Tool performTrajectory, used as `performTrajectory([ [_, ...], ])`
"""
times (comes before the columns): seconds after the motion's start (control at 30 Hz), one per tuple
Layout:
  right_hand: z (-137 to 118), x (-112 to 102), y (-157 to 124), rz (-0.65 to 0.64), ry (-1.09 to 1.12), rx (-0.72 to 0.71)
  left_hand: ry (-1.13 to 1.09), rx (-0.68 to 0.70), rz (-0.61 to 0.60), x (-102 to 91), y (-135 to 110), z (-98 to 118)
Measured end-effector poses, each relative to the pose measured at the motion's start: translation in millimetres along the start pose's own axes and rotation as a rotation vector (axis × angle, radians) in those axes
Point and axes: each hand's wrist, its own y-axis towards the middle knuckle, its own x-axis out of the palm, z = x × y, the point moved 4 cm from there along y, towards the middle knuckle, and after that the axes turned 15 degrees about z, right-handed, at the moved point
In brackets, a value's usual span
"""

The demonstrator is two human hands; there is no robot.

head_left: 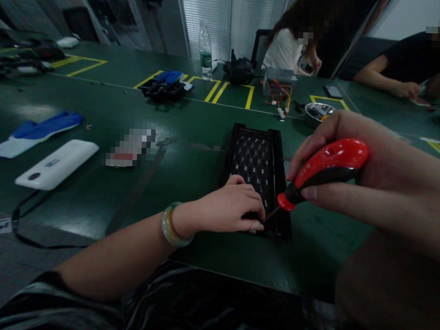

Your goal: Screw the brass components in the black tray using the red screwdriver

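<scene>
A black perforated metal panel [258, 161] lies flat on the green table [96, 194] in front of me. My left hand [231, 206] rests on its near end, fingers curled and pinched at the near right corner on something too small to make out. My right hand [353, 165] is wrapped round the red and black handle of a screwdriver [324, 171]. The thin shaft slants down and left, its tip meeting the panel right beside my left fingertips. A pale green bangle [170, 226] sits on my left wrist.
A white power bank [56, 165] with a black cable and blue-white gloves [41, 130] lie at left. Farther back stand a black tray [164, 88], a water bottle [205, 54], a wired metal box [278, 83] and a steel bowl [317, 111]. Two other people sit across.
</scene>
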Motion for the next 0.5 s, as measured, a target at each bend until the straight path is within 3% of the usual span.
performTrajectory([
  [0.1, 1.4, 2.2, -0.9, -0.098, -0.004, 0.115, -0.014, -0.009, -0.007, 0.0, -0.1, 0.3],
  [0.5, -7.5, 6.1, 0.6, -0.077, -0.023, 0.241, -0.030, -0.046, -0.015, 1.2, -0.2, -3.5],
])
